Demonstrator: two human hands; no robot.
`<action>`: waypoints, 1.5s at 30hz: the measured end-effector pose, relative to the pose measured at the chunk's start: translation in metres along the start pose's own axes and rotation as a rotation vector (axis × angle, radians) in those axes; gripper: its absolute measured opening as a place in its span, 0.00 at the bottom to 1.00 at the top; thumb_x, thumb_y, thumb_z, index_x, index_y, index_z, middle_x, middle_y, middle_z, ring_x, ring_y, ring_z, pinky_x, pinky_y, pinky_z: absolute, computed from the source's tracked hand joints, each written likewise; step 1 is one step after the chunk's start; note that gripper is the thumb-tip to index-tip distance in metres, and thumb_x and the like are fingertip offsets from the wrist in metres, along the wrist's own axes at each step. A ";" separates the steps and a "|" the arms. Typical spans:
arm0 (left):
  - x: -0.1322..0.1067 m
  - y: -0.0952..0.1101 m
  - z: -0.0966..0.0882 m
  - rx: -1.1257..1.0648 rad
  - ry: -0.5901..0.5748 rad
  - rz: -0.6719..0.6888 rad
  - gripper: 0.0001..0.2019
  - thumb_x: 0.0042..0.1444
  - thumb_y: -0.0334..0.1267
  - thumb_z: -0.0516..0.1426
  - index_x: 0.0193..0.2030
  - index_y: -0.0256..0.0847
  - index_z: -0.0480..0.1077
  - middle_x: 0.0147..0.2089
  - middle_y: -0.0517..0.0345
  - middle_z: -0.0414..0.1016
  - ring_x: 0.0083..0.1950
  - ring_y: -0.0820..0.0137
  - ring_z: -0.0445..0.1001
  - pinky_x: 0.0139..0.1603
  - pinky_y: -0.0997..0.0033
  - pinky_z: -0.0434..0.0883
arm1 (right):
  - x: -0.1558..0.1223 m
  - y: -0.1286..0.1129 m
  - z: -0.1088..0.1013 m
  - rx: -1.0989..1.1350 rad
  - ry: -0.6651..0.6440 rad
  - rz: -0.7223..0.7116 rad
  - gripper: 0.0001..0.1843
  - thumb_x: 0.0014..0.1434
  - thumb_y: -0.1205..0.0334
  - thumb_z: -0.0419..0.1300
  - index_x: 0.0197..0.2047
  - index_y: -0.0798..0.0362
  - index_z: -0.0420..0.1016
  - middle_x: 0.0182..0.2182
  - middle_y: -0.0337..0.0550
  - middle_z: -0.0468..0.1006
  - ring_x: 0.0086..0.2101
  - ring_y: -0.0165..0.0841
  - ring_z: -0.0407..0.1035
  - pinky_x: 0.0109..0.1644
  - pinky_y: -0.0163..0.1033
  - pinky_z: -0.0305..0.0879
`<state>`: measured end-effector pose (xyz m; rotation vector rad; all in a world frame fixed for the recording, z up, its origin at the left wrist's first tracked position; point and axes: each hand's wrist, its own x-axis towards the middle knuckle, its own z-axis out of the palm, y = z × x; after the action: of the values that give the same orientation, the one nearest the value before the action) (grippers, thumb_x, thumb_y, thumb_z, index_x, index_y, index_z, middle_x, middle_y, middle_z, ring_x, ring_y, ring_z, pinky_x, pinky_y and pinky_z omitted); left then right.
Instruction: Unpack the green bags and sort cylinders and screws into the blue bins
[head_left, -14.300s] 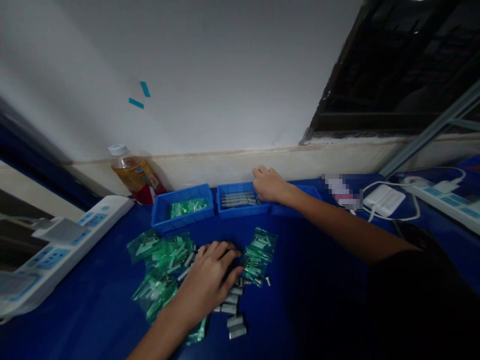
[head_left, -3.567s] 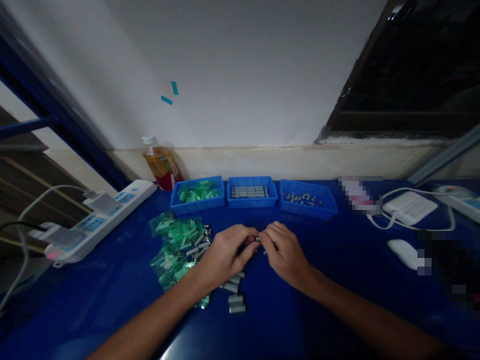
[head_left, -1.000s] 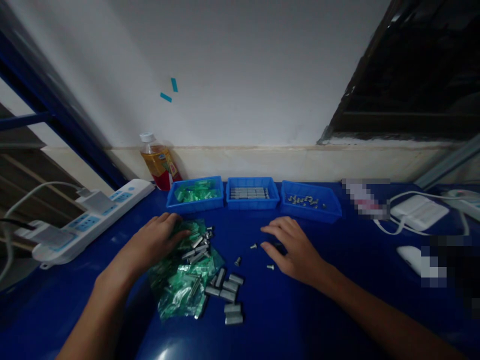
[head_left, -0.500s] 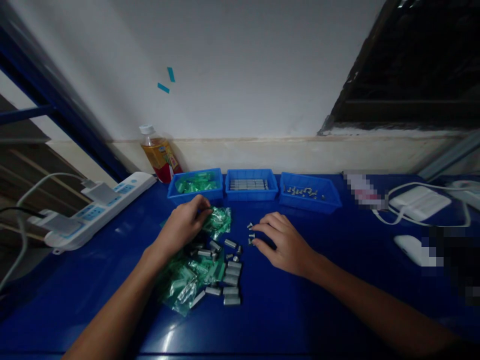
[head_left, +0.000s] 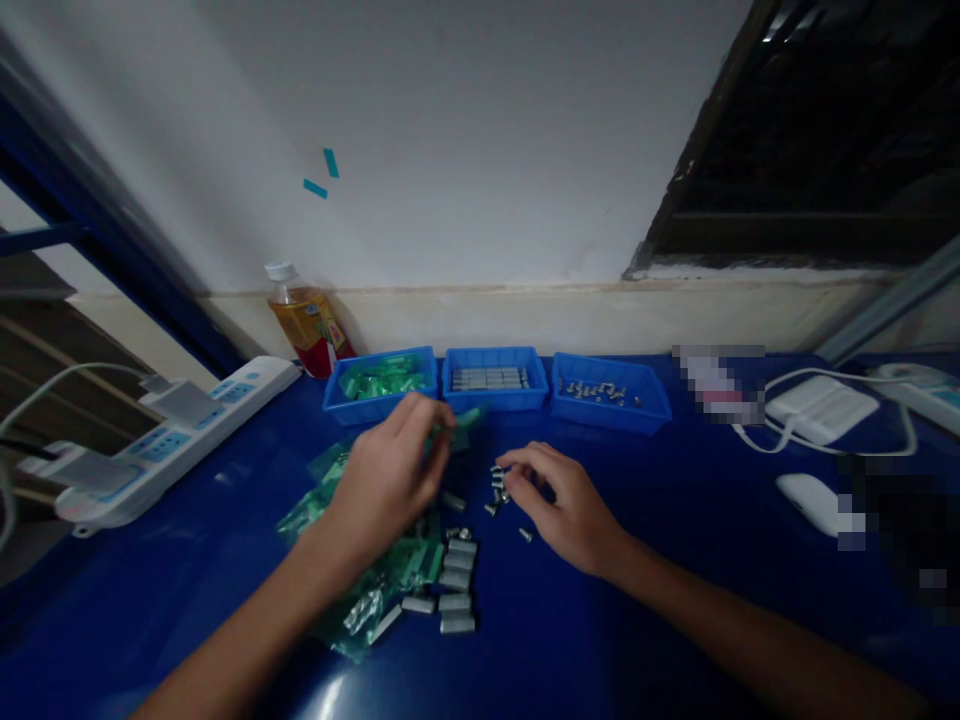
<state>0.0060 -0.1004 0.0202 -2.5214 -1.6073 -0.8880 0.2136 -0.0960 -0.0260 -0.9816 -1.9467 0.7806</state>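
Note:
My left hand (head_left: 401, 465) is closed with its fingertips on a small green plastic bag (head_left: 469, 424), which is blurred by motion. Under and beside that forearm lies a pile of green plastic bags (head_left: 409, 565). Silver metal cylinders (head_left: 456, 578) are lined up at the pile's right edge, and a few more lie loose around it. My right hand (head_left: 562, 500) bends its thumb and forefinger together over a small cluster of metal screws (head_left: 496, 486), partly covering them. A single screw (head_left: 526, 535) lies below the thumb.
Three blue bins stand along the wall: one with green bags (head_left: 382, 380), one with metal cylinders (head_left: 491, 379), one with screws (head_left: 600, 392). At left are a drink bottle (head_left: 307, 325) and a power strip (head_left: 180, 435). A white mouse (head_left: 810, 503) and a charger (head_left: 823, 408) lie at right.
My left hand has moved right, taking a green bag out over the table. The screws by my right hand now lie in a tighter cluster, with one apart below. The view has shifted slightly.

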 end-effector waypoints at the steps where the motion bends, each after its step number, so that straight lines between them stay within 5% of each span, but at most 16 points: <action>1: -0.002 0.009 0.003 -0.042 -0.031 0.097 0.06 0.62 0.32 0.46 0.40 0.39 0.62 0.39 0.54 0.69 0.39 0.68 0.69 0.38 0.71 0.67 | 0.000 -0.002 0.000 0.106 0.024 0.080 0.14 0.64 0.55 0.50 0.35 0.54 0.72 0.27 0.41 0.73 0.30 0.31 0.67 0.36 0.38 0.63; 4: -0.005 0.027 0.012 -0.111 -0.180 0.360 0.08 0.62 0.29 0.46 0.40 0.39 0.65 0.42 0.52 0.70 0.45 0.65 0.68 0.45 0.66 0.65 | 0.000 -0.004 -0.002 0.326 0.103 0.253 0.20 0.64 0.51 0.47 0.27 0.54 0.68 0.22 0.38 0.69 0.24 0.28 0.63 0.28 0.34 0.60; 7: -0.004 0.030 0.019 -0.144 -0.275 0.408 0.09 0.63 0.29 0.47 0.41 0.40 0.67 0.45 0.52 0.72 0.51 0.62 0.65 0.50 0.61 0.62 | 0.002 0.000 -0.004 0.357 0.141 0.296 0.14 0.61 0.54 0.53 0.30 0.54 0.69 0.20 0.35 0.67 0.22 0.27 0.61 0.25 0.33 0.59; 11: 0.002 0.024 0.021 -0.388 -0.303 0.116 0.10 0.61 0.42 0.52 0.43 0.40 0.70 0.43 0.53 0.73 0.47 0.62 0.67 0.49 0.61 0.62 | 0.001 0.002 -0.006 0.157 0.257 0.156 0.08 0.61 0.60 0.53 0.38 0.52 0.72 0.24 0.37 0.69 0.23 0.27 0.65 0.27 0.33 0.63; 15: 0.006 0.020 0.025 -0.805 -0.321 -0.338 0.20 0.63 0.50 0.45 0.31 0.38 0.68 0.28 0.58 0.69 0.29 0.71 0.66 0.29 0.73 0.63 | -0.004 0.001 -0.004 -0.137 0.292 -0.207 0.14 0.60 0.71 0.52 0.46 0.47 0.72 0.37 0.43 0.69 0.35 0.30 0.70 0.38 0.37 0.69; 17: 0.008 0.017 0.025 -0.911 -0.326 -0.429 0.19 0.61 0.51 0.47 0.29 0.38 0.65 0.23 0.63 0.63 0.23 0.75 0.61 0.24 0.76 0.59 | -0.007 0.001 -0.001 -0.225 0.242 -0.310 0.19 0.59 0.74 0.52 0.50 0.45 0.70 0.43 0.45 0.67 0.40 0.31 0.69 0.42 0.38 0.70; 20: 0.018 0.002 0.012 -0.700 -0.225 -0.334 0.13 0.58 0.47 0.52 0.33 0.38 0.67 0.24 0.63 0.64 0.24 0.74 0.63 0.26 0.76 0.61 | -0.010 0.002 0.003 -0.306 0.163 -0.297 0.21 0.59 0.72 0.53 0.54 0.46 0.66 0.50 0.49 0.63 0.46 0.36 0.66 0.48 0.43 0.70; 23: 0.036 -0.031 -0.020 -0.148 0.030 -0.217 0.13 0.58 0.44 0.53 0.42 0.36 0.71 0.31 0.58 0.70 0.30 0.72 0.67 0.35 0.73 0.64 | -0.010 0.005 0.004 -0.341 0.137 -0.234 0.19 0.59 0.68 0.55 0.54 0.47 0.65 0.52 0.52 0.61 0.47 0.39 0.65 0.49 0.48 0.70; 26: 0.050 -0.072 -0.057 0.274 0.123 -0.317 0.17 0.60 0.43 0.51 0.49 0.33 0.69 0.35 0.55 0.72 0.35 0.69 0.70 0.41 0.68 0.65 | -0.010 0.009 0.004 -0.354 0.125 -0.211 0.17 0.60 0.67 0.54 0.53 0.48 0.65 0.50 0.52 0.62 0.47 0.40 0.65 0.48 0.49 0.70; 30: 0.048 -0.108 -0.077 0.552 -0.035 -0.524 0.22 0.62 0.48 0.46 0.49 0.32 0.69 0.38 0.52 0.73 0.42 0.59 0.72 0.43 0.60 0.67 | -0.011 0.015 0.004 -0.375 0.087 -0.200 0.15 0.60 0.66 0.54 0.51 0.50 0.67 0.48 0.52 0.63 0.46 0.40 0.65 0.48 0.50 0.69; 34: 0.045 -0.114 -0.065 0.609 -0.158 -0.523 0.24 0.64 0.49 0.40 0.49 0.32 0.67 0.43 0.48 0.73 0.46 0.57 0.72 0.43 0.63 0.67 | -0.012 0.016 0.005 -0.362 0.068 -0.215 0.14 0.60 0.66 0.54 0.50 0.52 0.68 0.47 0.52 0.64 0.45 0.39 0.66 0.48 0.48 0.70; 45: 0.055 -0.124 -0.042 0.559 -0.413 -0.532 0.20 0.56 0.45 0.51 0.49 0.35 0.71 0.41 0.40 0.76 0.41 0.49 0.74 0.37 0.60 0.67 | -0.009 0.016 0.004 -0.349 0.025 -0.204 0.13 0.60 0.67 0.54 0.48 0.54 0.71 0.45 0.52 0.65 0.46 0.38 0.64 0.49 0.46 0.67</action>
<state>-0.1004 -0.0103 0.0471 -1.9864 -2.2931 0.1222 0.2194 -0.0966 -0.0437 -0.9654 -2.1640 0.3183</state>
